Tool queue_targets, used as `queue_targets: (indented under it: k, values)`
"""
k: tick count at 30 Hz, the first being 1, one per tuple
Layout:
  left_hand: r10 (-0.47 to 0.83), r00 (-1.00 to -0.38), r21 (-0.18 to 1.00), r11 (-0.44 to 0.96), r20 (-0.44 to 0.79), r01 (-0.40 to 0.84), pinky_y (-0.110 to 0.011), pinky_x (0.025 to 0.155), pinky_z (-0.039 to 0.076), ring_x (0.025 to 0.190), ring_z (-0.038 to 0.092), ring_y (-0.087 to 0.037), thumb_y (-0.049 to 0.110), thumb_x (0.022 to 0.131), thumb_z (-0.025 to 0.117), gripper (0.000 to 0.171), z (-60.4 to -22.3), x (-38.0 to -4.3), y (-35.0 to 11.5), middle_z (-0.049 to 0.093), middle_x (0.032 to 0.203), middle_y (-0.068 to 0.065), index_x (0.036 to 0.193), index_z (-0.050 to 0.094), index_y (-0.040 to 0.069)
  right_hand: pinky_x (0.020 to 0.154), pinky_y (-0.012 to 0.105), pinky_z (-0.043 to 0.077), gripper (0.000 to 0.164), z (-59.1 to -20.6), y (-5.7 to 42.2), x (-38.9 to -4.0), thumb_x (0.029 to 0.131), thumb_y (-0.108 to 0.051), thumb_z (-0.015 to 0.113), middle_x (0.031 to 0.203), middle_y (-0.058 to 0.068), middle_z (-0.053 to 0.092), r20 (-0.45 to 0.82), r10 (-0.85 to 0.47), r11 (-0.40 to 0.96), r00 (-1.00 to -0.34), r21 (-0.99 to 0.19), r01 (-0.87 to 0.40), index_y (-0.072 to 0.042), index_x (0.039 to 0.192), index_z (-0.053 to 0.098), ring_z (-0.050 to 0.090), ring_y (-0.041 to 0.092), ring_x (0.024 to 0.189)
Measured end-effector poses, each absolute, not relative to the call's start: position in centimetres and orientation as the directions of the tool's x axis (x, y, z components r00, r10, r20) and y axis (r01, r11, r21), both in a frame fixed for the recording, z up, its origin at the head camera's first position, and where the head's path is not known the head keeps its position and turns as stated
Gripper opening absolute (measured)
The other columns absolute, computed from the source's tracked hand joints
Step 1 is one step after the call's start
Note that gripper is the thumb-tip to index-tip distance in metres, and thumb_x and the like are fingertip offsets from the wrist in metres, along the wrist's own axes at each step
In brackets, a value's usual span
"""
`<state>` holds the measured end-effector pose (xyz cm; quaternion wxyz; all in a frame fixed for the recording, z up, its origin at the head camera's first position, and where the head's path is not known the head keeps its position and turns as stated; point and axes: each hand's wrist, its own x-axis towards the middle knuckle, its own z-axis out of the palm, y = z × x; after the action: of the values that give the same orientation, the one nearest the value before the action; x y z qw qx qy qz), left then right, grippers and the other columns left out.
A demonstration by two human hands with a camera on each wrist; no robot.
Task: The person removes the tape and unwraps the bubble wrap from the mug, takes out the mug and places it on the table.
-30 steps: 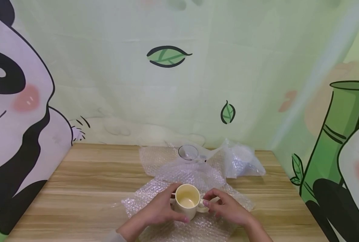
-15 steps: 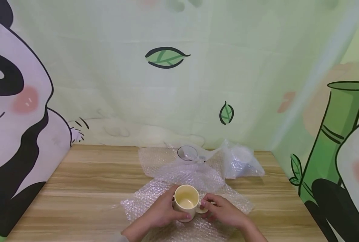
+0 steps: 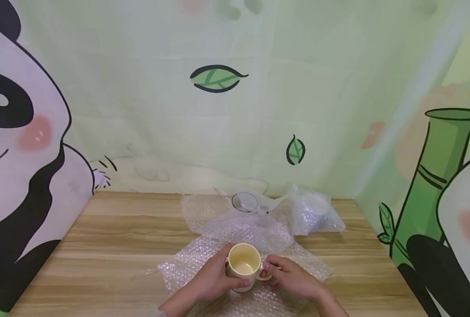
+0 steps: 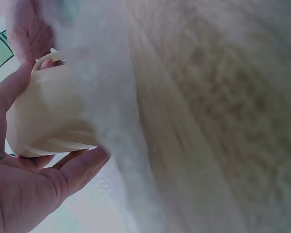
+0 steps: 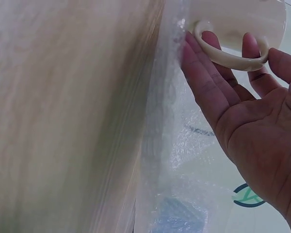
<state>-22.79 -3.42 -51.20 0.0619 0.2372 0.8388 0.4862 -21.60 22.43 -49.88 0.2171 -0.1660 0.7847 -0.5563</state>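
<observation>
A cream-coloured mug (image 3: 244, 263) stands upright over a sheet of bubble wrap (image 3: 187, 259), its yellowish inside facing up. My left hand (image 3: 212, 279) grips the mug's body from the left, thumb across the near side. In the left wrist view its fingers reach along the mug's base. From the right, my right hand (image 3: 294, 277) holds the handle (image 5: 232, 60), with a fingertip through the loop and the thumb against its outer side. Bubble wrap blurs across both wrist views and hides part of the mug in the left one.
Behind the mug, a clear glass with a dark rim (image 3: 245, 202) lies among more bubble wrap (image 3: 203, 211). A bluish-white thing wrapped in bubble wrap (image 3: 317, 213) sits at the back right of the wooden table (image 3: 120, 246). A printed cloth backdrop (image 3: 159, 132) stands behind the table.
My left fingers and thumb have closed in around the mug. My right fingertips have moved in at the handle. The mug has barely shifted, and the whole view tilts slightly.
</observation>
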Motion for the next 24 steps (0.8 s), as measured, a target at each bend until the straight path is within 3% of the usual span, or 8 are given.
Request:
queue_targets:
  k: [12, 24]
  values:
    - [0.459, -0.882, 0.848, 0.420, 0.107, 0.322, -0.034, 0.095, 0.052, 0.116, 0.065, -0.025, 0.045, 0.076, 0.090, 0.080, -51.2, -23.0, -3.6, 0.066, 0.127, -0.004, 0.140, 0.053, 0.016, 0.082, 0.050, 0.060, 0.035, -49.5, 22.3, -21.8, 0.111, -0.028, 0.046, 0.110, 0.018, 0.067, -0.154, -0.507, 0.348, -0.848, -0.937, -0.038, 0.002, 0.107, 0.063, 0.068, 0.028, 0.100]
    - [0.434, -0.892, 0.845, 0.423, 0.127, 0.327, -0.038, 0.094, 0.052, 0.114, 0.065, -0.025, 0.048, 0.074, 0.090, 0.086, -49.8, -23.2, -4.3, 0.066, 0.126, -0.005, 0.144, 0.052, 0.014, 0.083, 0.043, 0.060, 0.038, -48.1, 21.5, -22.4, 0.111, -0.033, 0.047, 0.108, 0.016, 0.069, -0.135, -0.502, 0.421, -0.854, -0.901, -0.106, 0.000, 0.107, 0.065, 0.066, 0.024, 0.103]
